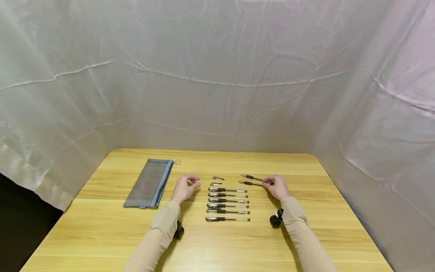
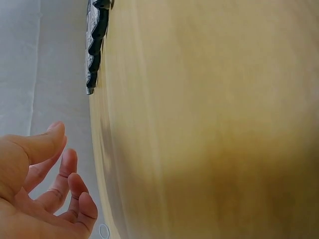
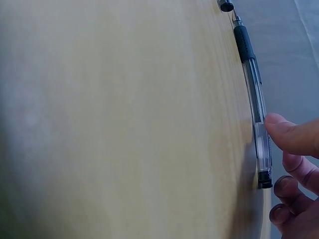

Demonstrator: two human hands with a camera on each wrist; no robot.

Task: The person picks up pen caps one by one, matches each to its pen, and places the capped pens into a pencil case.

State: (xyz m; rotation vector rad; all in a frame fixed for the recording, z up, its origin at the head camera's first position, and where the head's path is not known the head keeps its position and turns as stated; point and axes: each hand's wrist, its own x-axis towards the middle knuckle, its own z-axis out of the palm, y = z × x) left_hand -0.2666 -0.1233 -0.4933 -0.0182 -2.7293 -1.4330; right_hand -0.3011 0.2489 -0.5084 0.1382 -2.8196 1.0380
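Note:
In the head view my left hand (image 1: 185, 187) hovers just left of two loose pen caps, a far one (image 1: 218, 178) and a near one (image 1: 216, 184). Its fingers are loosely bent with nothing between them. My right hand (image 1: 276, 186) is at the back ends of two uncapped pens, a far one (image 1: 250, 177) and a near one (image 1: 250, 183). In the right wrist view, the thumb tip meets the side of a clear-barrelled pen (image 3: 247, 52) with a black grip. The other fingers stand apart from it. Several capped pens (image 1: 228, 201) lie in a column between the hands.
A blue-edged mesh zip pouch (image 1: 144, 183) with a ring pull lies flat at the left of the wooden table (image 1: 217, 249). Pale curtains (image 1: 217, 105) hang behind and along both sides.

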